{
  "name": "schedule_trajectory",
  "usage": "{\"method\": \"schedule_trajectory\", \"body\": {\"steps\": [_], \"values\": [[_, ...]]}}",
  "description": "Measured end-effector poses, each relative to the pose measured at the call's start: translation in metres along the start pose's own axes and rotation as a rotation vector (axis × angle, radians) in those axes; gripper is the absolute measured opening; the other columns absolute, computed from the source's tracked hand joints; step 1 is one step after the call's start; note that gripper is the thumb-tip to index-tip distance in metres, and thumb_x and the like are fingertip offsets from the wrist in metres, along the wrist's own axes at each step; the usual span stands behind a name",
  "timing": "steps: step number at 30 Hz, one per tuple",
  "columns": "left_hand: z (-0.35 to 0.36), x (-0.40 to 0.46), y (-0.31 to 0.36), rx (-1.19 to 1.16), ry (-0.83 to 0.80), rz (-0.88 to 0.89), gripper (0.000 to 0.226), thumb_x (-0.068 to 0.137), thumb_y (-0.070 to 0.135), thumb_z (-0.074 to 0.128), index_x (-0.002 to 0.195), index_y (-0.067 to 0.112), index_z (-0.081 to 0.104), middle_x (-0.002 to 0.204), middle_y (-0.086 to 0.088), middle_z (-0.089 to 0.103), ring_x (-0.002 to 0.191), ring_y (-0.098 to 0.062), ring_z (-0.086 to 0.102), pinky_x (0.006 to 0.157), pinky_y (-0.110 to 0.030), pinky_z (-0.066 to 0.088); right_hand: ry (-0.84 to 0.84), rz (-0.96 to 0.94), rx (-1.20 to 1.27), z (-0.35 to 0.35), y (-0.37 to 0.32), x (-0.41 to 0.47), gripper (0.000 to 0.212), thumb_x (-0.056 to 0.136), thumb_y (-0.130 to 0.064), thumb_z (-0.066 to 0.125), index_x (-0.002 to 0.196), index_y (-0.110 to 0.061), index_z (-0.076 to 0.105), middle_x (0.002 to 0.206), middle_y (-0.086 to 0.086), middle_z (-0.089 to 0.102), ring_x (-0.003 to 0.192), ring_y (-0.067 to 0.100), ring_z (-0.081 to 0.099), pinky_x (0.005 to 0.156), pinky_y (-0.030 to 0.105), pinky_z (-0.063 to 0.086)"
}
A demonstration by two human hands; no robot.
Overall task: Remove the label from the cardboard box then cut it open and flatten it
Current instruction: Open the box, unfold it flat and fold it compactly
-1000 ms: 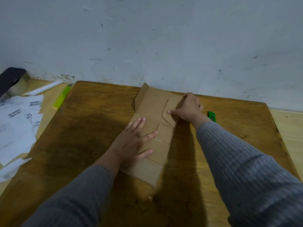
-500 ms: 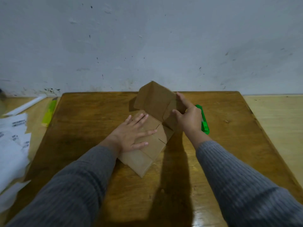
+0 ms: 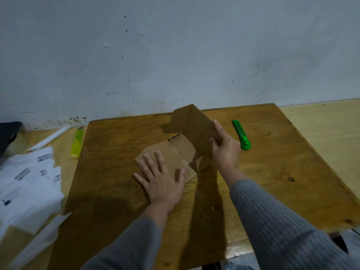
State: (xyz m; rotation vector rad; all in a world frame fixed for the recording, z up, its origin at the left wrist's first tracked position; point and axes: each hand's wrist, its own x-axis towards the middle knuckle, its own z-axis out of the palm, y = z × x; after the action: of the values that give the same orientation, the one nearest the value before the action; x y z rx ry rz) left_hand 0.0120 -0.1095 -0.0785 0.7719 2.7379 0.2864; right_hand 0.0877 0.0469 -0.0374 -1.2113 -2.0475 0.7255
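Observation:
A brown cardboard box point(image 3: 180, 151), cut open, lies partly unfolded in the middle of a wooden table point(image 3: 116, 152). Its near panel lies flat while the far panels stand up in a fold. My left hand point(image 3: 160, 179) presses flat on the near panel with fingers spread. My right hand point(image 3: 225, 151) grips the right edge of the raised panel, the index finger stretched along it. A green utility knife point(image 3: 241, 135) lies on the table just right of my right hand.
A pile of white peeled labels point(image 3: 27, 184) lies on the floor left of the table. A yellow-green cutter point(image 3: 77, 143) and a white tube point(image 3: 50, 138) lie beside the table's left edge. The wall stands right behind the table.
My right hand has lifted the far part of the cardboard from flat to standing. My left hand has slid toward the near end. The knife, once hidden behind my right hand, now shows fully.

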Motion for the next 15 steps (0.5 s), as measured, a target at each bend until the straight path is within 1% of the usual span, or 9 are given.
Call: {"method": "schedule_trajectory", "body": {"steps": [1,3,5,6,8,10,13,15], "values": [[0.004,-0.005,0.000,-0.023,-0.024,0.013,0.108,0.059,0.089,-0.015,0.142,0.023,-0.036,0.152,-0.018,-0.034,0.141,-0.039,-0.029,0.109,-0.062,-0.018,0.003,-0.006,-0.016,0.001,-0.002,-0.003,0.060,0.088,-0.012,0.063,0.135,-0.043,0.045,0.109,0.009,0.072,0.087,0.023,0.069,0.076,0.039,0.058],[0.009,-0.006,0.004,-0.059,-0.044,0.016,0.120,0.057,0.097,0.002,0.142,0.022,-0.036,0.150,-0.017,-0.039,0.139,-0.038,-0.034,0.107,-0.060,-0.021,0.004,-0.039,-0.052,0.002,-0.005,-0.009,0.059,0.088,-0.012,0.062,0.135,-0.043,0.045,0.105,0.010,0.073,0.083,0.026,0.069,0.071,0.042,0.058],[0.008,0.000,0.008,-0.090,-0.038,-0.026,0.130,0.057,0.099,0.016,0.144,0.016,-0.034,0.152,-0.016,-0.037,0.140,-0.034,-0.034,0.110,-0.059,-0.018,0.005,-0.046,-0.039,0.004,-0.005,-0.013,0.059,0.088,-0.011,0.062,0.135,-0.043,0.045,0.104,0.012,0.073,0.082,0.026,0.069,0.070,0.045,0.058],[0.007,0.005,0.009,-0.091,-0.031,-0.043,0.133,0.058,0.099,0.020,0.145,0.013,-0.032,0.153,-0.015,-0.035,0.141,-0.032,-0.032,0.111,-0.059,-0.017,0.005,-0.038,-0.014,0.004,-0.004,-0.014,0.059,0.089,-0.010,0.062,0.135,-0.042,0.045,0.104,0.013,0.072,0.083,0.026,0.069,0.071,0.045,0.058],[0.006,0.013,0.009,-0.084,-0.026,-0.063,0.135,0.058,0.099,0.022,0.146,0.009,-0.028,0.156,-0.013,-0.031,0.143,-0.028,-0.030,0.113,-0.059,-0.015,0.004,-0.031,0.035,0.004,0.001,-0.014,0.058,0.088,-0.010,0.063,0.134,-0.041,0.047,0.103,0.015,0.072,0.084,0.028,0.069,0.072,0.047,0.058],[0.005,0.020,0.010,-0.067,-0.026,-0.074,0.136,0.058,0.099,0.020,0.147,0.007,-0.025,0.157,-0.011,-0.028,0.144,-0.026,-0.028,0.113,-0.060,-0.013,0.014,-0.061,0.047,0.001,0.003,-0.013,0.052,0.088,-0.012,0.063,0.132,-0.038,0.052,0.104,0.014,0.072,0.086,0.027,0.070,0.073,0.046,0.058],[0.006,0.025,0.012,-0.026,-0.012,-0.063,0.134,0.059,0.099,0.020,0.148,0.007,-0.021,0.158,-0.010,-0.025,0.145,-0.026,-0.025,0.115,-0.060,-0.010,0.018,-0.116,0.081,-0.004,0.001,-0.008,0.035,0.091,-0.014,0.061,0.124,-0.025,0.062,0.107,0.008,0.073,0.092,0.020,0.070,0.077,0.035,0.059],[0.007,0.029,0.012,-0.003,0.004,-0.051,0.133,0.060,0.098,0.019,0.150,0.007,-0.018,0.159,-0.011,-0.022,0.146,-0.026,-0.023,0.116,-0.059,-0.007,0.010,-0.144,0.059,-0.008,-0.001,-0.001,0.023,0.093,-0.014,0.057,0.113,-0.017,0.066,0.103,0.006,0.073,0.090,0.019,0.070,0.072,0.030,0.057]]}}
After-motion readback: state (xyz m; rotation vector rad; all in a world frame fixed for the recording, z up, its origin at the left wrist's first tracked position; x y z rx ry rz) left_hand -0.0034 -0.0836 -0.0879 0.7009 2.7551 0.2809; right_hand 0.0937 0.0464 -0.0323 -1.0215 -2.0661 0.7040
